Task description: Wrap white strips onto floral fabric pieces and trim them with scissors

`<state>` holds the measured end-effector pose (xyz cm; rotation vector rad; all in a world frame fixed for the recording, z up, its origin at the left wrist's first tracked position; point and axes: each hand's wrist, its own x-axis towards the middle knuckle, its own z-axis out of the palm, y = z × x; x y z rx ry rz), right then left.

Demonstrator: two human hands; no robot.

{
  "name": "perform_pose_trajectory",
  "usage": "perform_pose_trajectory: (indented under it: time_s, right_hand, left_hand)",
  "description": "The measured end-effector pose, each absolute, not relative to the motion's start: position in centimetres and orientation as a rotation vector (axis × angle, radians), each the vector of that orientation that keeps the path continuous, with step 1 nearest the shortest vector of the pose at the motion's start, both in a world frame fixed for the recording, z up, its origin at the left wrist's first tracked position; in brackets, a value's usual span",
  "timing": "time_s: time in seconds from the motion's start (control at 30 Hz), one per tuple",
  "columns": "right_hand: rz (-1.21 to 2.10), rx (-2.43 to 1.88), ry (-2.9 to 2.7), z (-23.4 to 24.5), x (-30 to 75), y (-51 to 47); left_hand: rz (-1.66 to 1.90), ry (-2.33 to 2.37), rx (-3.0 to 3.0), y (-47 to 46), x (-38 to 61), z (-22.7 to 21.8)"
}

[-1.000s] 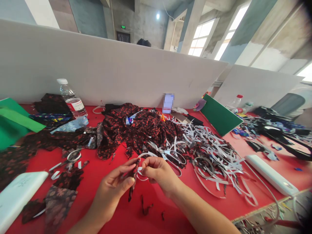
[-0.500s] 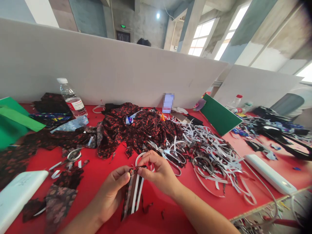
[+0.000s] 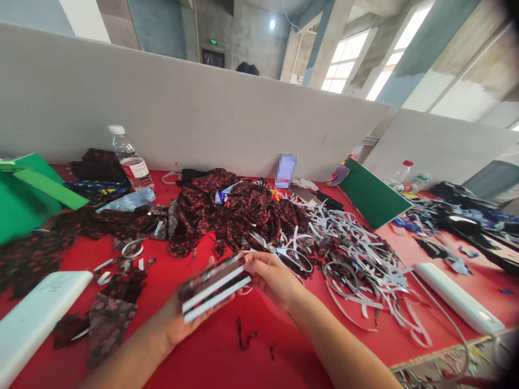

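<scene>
Head view shows both hands at the lower middle of the frame, above a red table (image 3: 211, 359). Between them is a piece of dark flowered cloth (image 3: 214, 274), tilted up toward the right, two white strips running along it. The right hand (image 3: 270, 275) pinches its right end between thumb and fingers. The left hand (image 3: 176, 324) lies beneath and behind the cloth, fingers stretched under it; its thumb is hidden, so I cannot tell how firmly it grips.

Just above the right hand lie scissors (image 3: 283, 252), near a heap of flowered fabric (image 3: 243, 216) at the frame's centre. Right of centre spreads a tangle of white trimmings (image 3: 365, 259). Below the hands rests a dark curled scrap (image 3: 243, 340). A bottle (image 3: 135, 168) stands at the upper left.
</scene>
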<state>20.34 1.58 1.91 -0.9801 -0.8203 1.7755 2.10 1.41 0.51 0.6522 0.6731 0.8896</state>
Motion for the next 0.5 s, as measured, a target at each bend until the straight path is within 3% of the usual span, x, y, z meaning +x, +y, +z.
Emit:
perform_pose_trajectory:
  time_s: [0.23, 0.5]
  right_hand:
    - [1.727, -0.929, -0.568, 0.8, 20.7, 2.5]
    - [1.791, -0.933, -0.596, 0.2, 19.8, 2.0]
  left_hand:
    - [1.264, 0.696, 0.849, 2.4, 1.7, 1.9]
    - [1.368, 0.602, 1.033, 1.9, 1.1, 1.8]
